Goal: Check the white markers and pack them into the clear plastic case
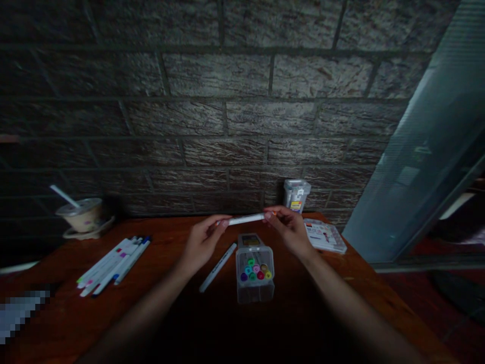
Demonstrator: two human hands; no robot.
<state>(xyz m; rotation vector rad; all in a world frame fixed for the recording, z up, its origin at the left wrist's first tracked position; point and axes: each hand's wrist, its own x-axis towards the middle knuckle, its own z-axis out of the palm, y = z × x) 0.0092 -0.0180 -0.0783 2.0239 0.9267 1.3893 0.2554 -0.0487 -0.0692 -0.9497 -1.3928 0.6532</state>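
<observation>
So both arms (343, 293) reached forward over the wooden table (162, 247), angling in toward each other, and the hands were up just above the far edge, in front of the stone-block wall (246, 116). Left hand (202, 240) and right hand (290, 230) were about level, a marker's length apart.

Counting stuff: one white marker (247, 219) was up in the air between the hands, nearly horizontal, with a bit of orange at each end. One loose marker (217, 268) lay slanted just left of an open clear box (255, 294), and I got eight coloured cap ends (260, 275) inside that box. There was a bunch of markers (109, 265) over on the left, overlapping too much for me to count. Also one upright case (297, 194) by the wall, one flat case (326, 236) to the right, and one drink cup (81, 217) with a straw.

Fingers-wise, each hand had thumb and fingertips pinched closed on its own end of the white marker. Couldn't really make out the other fingers, too dim and blurry.
</observation>
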